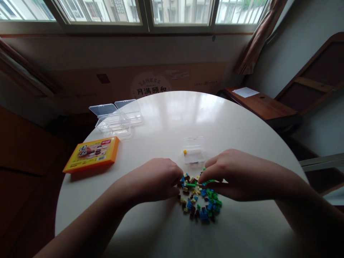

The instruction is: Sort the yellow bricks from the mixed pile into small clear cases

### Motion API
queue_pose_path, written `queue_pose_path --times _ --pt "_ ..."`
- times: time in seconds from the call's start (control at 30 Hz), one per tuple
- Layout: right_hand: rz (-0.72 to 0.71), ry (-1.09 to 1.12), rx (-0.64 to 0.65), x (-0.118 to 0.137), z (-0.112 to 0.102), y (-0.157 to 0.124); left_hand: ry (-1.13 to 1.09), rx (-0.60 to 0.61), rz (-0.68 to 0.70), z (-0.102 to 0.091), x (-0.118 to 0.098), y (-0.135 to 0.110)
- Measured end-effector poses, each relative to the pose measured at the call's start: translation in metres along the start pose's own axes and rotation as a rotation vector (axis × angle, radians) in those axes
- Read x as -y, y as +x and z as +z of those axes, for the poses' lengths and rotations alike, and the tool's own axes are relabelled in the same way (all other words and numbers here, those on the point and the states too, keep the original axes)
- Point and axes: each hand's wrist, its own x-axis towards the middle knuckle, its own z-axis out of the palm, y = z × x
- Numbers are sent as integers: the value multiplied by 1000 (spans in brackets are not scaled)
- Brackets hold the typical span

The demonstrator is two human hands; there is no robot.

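A loose heap of small toy building bricks [204, 213] in green, blue, brown, cream and yellow lies on the white round table [150, 229]. At the heap's left edge is my left hand [158, 179], its fingers curled closed and their tips hidden. From the right my right hand [233, 173] reaches into the heap, thumb and forefinger close together over the bricks. Whatever either hand pinches is too small or covered to make out. Just beyond the heap sits a small clear plastic box [194, 156] with its lid open, a yellow brick [185, 152] at its left side.
An orange-yellow game box [92, 154] rests at the table's left. Behind it stand several clear plastic cases [115, 120] with raised lids. Off the table's right side is a wooden surface [264, 104] with a white paper [245, 92] on it. Windows line the back.
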Motion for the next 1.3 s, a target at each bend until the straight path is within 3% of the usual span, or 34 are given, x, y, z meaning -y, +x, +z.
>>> queue_pose_path --times 0.17,0.3,0.53,0.87,1.03,1.17,1.3 --pt "9 -3 -106 -11 -1 6 18 73 -155 -9 12 -5" --pt "46 -20 -227 -20 1 8 21 -16 -228 -7 23 -2" --pt "88 -33 -358 -30 5 12 -34 -136 -182 -1 42 -5" --pt "93 -6 -340 -28 15 22 12 -82 -238 -2 36 -4" --pt "105 -7 -355 -31 16 22 20 -93 -175 0 38 1" --pt "121 16 -375 -33 18 22 -50 -224 -112 2 36 9" --pt "65 97 -487 -29 23 25 -315 -376 -70 5 28 17"
